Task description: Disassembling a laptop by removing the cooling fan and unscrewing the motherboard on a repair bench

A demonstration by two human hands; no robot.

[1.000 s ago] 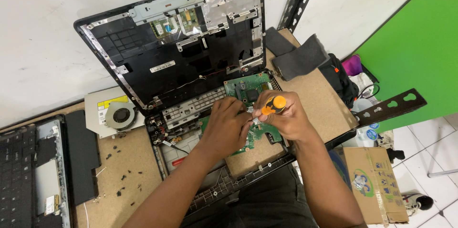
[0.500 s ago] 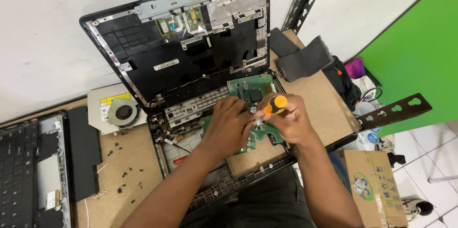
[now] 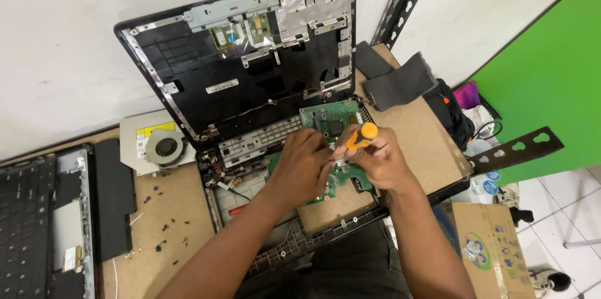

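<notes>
Both bare forearms are extended from the near edge toward the middle of the scene, converging as they go. The left hand (image 3: pixel 305 169) is laid palm down, its fingers (image 3: pixel 325 160) curled toward the right hand (image 3: pixel 375 160). The right hand is closed in a fist-like grip, knuckles raised, thumb side turned far. The two hands are held just beside each other, nearly touching.

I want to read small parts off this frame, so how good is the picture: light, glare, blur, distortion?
Head view: the light is even and soft, with only faint shadows under the hands. The metal shield in the laptop lid shines slightly but is not washed out. The green circuit board and the screwdriver in the right hand look sharp. Straight edges bow a little near the frame's corners.
</notes>
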